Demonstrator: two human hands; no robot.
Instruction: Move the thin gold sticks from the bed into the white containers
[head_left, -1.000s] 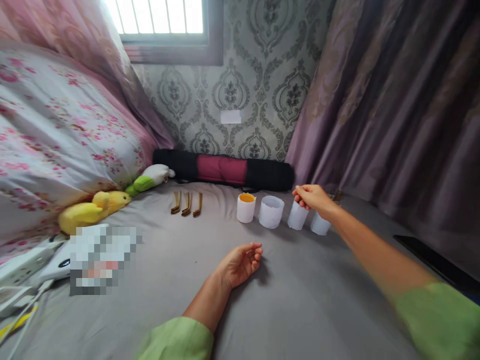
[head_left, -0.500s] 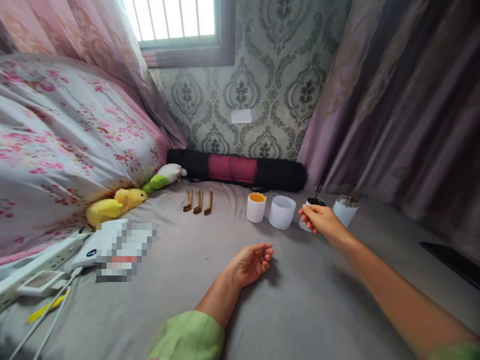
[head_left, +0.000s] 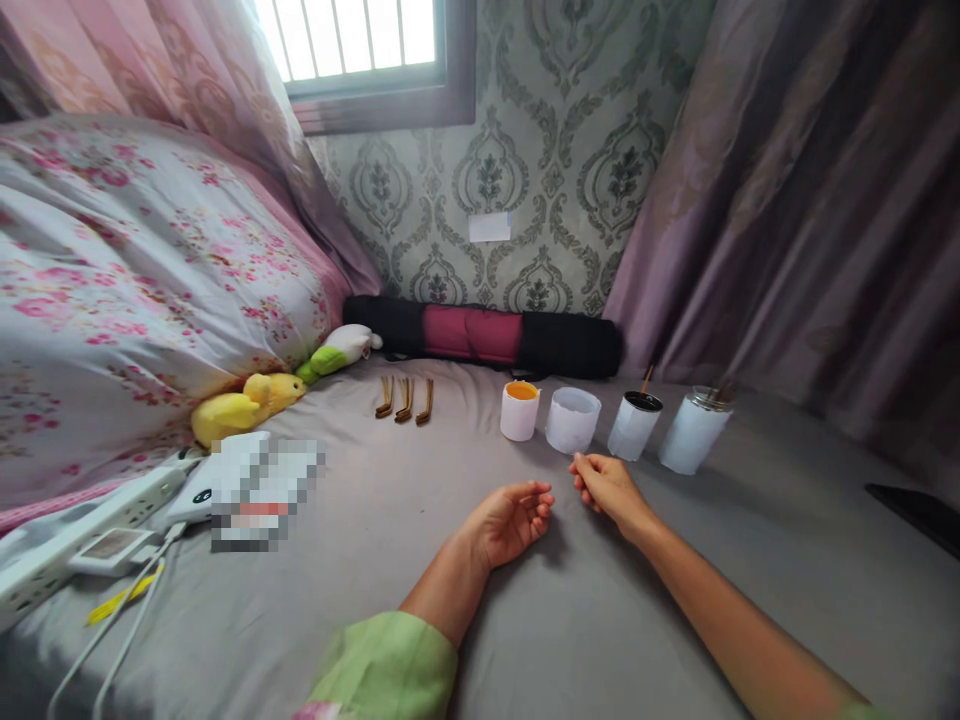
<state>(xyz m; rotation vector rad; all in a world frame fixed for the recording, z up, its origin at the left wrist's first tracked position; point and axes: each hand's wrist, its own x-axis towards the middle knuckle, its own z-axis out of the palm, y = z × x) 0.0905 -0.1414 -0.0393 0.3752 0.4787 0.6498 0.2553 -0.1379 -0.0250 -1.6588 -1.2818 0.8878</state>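
Cup row just beyond right grip — near, not touching.

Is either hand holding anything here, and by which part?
Nothing is held: the left hand and right hand rest loosely curled on the grey sheet.

Resting the left hand palm-up, fingers loosely curled, empty. Reaching the right hand forward just beside it, fingers bent and empty. Keeping both forearms low, angling inward.
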